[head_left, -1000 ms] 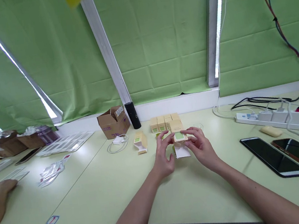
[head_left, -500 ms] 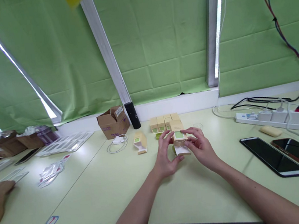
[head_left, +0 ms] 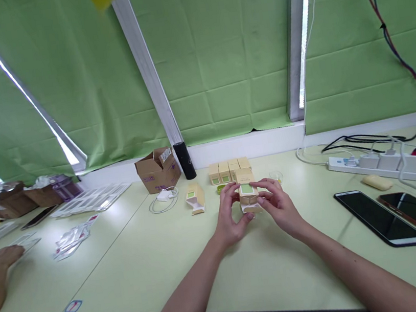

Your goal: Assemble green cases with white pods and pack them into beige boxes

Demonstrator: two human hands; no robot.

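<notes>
Between my two hands is a small tan cardboard box (head_left: 248, 189) with a green window, its flap partly folded at the near end. My left hand (head_left: 232, 213) grips the box's left side, thumb by the flap. On the right side, my right hand (head_left: 275, 202) holds it with fingers on the top edge and thumb near the flap. Another tan box (head_left: 195, 198) with an open flap lies to the left. Behind stands a row of similar boxes (head_left: 225, 172). A small green item (head_left: 220, 189) shows just behind my left hand, partly hidden.
A brown carton (head_left: 158, 171), a black cylinder (head_left: 184, 160) and a white cable (head_left: 164, 198) lie at the back left. Phones (head_left: 381, 218) and a power strip (head_left: 377, 165) are on the right. Another person's hand (head_left: 3, 257) is at far left, near plastic packets (head_left: 73, 239).
The flap at the near end of the held box has folded up and now looks shorter. My hands have barely moved. The other person's hand at far left shifted slightly right.
</notes>
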